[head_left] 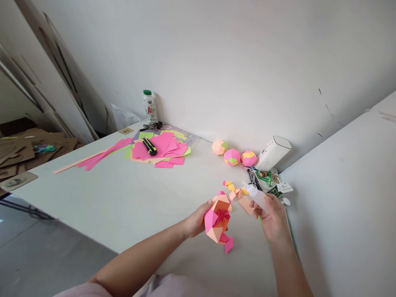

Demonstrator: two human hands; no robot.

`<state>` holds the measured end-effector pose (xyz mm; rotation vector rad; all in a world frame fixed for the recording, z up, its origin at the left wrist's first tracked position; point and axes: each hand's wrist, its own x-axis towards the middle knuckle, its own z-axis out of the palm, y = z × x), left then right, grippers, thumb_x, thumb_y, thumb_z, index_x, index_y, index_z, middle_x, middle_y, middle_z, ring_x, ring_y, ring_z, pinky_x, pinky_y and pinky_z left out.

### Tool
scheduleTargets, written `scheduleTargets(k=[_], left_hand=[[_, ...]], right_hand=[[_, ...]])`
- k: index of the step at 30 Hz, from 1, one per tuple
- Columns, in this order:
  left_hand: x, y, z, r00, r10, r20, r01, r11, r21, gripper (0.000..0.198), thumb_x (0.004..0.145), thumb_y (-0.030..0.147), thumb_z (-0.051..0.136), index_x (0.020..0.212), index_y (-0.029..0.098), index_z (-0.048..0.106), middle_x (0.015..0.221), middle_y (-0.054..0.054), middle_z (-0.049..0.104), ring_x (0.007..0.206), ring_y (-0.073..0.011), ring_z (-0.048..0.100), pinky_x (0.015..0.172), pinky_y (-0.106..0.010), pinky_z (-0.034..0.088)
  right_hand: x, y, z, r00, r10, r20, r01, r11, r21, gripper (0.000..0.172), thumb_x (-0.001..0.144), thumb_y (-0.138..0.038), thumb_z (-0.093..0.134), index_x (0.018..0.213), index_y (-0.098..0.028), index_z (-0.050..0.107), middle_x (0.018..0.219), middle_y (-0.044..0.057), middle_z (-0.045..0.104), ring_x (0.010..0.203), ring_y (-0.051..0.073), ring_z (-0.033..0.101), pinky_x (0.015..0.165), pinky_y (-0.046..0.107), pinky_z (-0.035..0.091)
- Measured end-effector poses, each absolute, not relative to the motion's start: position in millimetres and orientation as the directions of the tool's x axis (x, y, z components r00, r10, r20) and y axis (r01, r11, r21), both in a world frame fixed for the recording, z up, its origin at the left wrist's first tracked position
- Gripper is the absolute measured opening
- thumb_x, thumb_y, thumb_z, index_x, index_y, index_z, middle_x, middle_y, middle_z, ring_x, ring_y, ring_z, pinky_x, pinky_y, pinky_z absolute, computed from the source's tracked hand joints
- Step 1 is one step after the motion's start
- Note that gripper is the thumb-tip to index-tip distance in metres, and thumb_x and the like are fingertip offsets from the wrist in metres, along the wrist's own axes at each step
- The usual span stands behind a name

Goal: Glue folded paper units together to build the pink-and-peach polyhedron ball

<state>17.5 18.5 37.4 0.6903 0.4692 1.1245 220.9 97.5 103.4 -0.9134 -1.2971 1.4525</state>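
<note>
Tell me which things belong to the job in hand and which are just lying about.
Likely the job:
paper shape, in the left hand
squeeze bottle, in the right hand
small folded pieces

Probably lying about:
green-capped bottle
white box
plastic bag

On my feed the folded model (215, 219) reads as matt, crisply creased paper, and the squeeze bottle (259, 198) as smooth, translucent plastic. I see a smooth tabletop (148, 194), matt paper sheets (165, 144), a plastic-looking cutter (149, 146), a crinkled, filmy plastic bag (123, 116) and dull cardboard scraps (18, 152).
</note>
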Motion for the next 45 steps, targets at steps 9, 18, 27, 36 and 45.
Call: scheduleTargets(k=[9, 18, 27, 36, 45], left_hand=[[11.5, 21.8, 47.9, 0.199, 0.967, -0.158, -0.683, 0.252, 0.685, 0.058, 0.079, 0.065, 0.044, 0.101, 0.014, 0.060, 0.093, -0.012, 0.063, 0.074, -0.0238, 0.062, 0.067, -0.036, 0.048], [16.6, 21.6, 42.2, 0.226, 0.955, -0.193, -0.651, 0.295, 0.699, 0.057, 0.083, 0.063, 0.040, 0.107, 0.015, 0.058, 0.094, -0.011, 0.063, 0.075, -0.0236, 0.062, 0.072, -0.039, 0.048], [20.9, 17.8, 39.9, 0.285, 0.952, -0.113, -0.548, 0.258, 0.796, 0.056, 0.083, 0.062, 0.041, 0.100, 0.012, 0.059, 0.083, -0.012, 0.064, 0.074, -0.0236, 0.062, 0.070, -0.036, 0.047], [17.4, 14.4, 48.2, 0.246, 0.969, -0.031, -0.495, 0.153, 0.855, 0.045, 0.087, 0.057, 0.040, 0.100, 0.016, 0.055, 0.085, -0.007, 0.061, 0.075, -0.0203, 0.059, 0.070, -0.036, 0.048], [14.7, 17.5, 39.9, 0.166, 0.977, -0.133, -0.468, 0.197, 0.862, 0.048, 0.087, 0.056, 0.041, 0.113, 0.018, 0.053, 0.091, -0.008, 0.061, 0.080, -0.0214, 0.059, 0.073, -0.035, 0.047]], right_hand=[[254.9, 80.5, 7.1, 0.170, 0.985, -0.016, 0.182, -0.047, -0.982, 0.041, 0.056, -0.042, 0.081, 0.079, -0.018, 0.058, 0.067, -0.002, 0.063, 0.055, 0.012, 0.052, 0.049, 0.024, 0.041], [259.9, 83.8, 14.9, -0.091, 0.992, -0.086, -0.061, -0.092, -0.994, 0.036, 0.067, -0.039, 0.072, 0.098, -0.022, 0.061, 0.099, 0.006, 0.068, 0.088, 0.023, 0.063, 0.073, 0.035, 0.051], [257.4, 84.2, -0.6, -0.062, 0.993, 0.101, 0.548, 0.119, -0.828, 0.037, 0.070, -0.036, 0.064, 0.101, -0.018, 0.055, 0.104, 0.013, 0.067, 0.099, 0.029, 0.061, 0.081, 0.039, 0.048], [259.1, 81.7, 8.0, -0.025, 0.932, 0.361, 0.668, 0.284, -0.688, 0.062, 0.072, -0.036, 0.059, 0.126, -0.012, 0.038, 0.124, 0.021, 0.050, 0.111, 0.031, 0.052, 0.088, 0.045, 0.045], [237.7, 30.1, 31.7, -0.336, 0.766, 0.548, 0.730, 0.579, -0.362, 0.041, 0.085, -0.027, 0.047, 0.046, -0.021, 0.037, 0.043, -0.005, 0.036, 0.040, 0.010, 0.034, 0.044, 0.024, 0.028]])
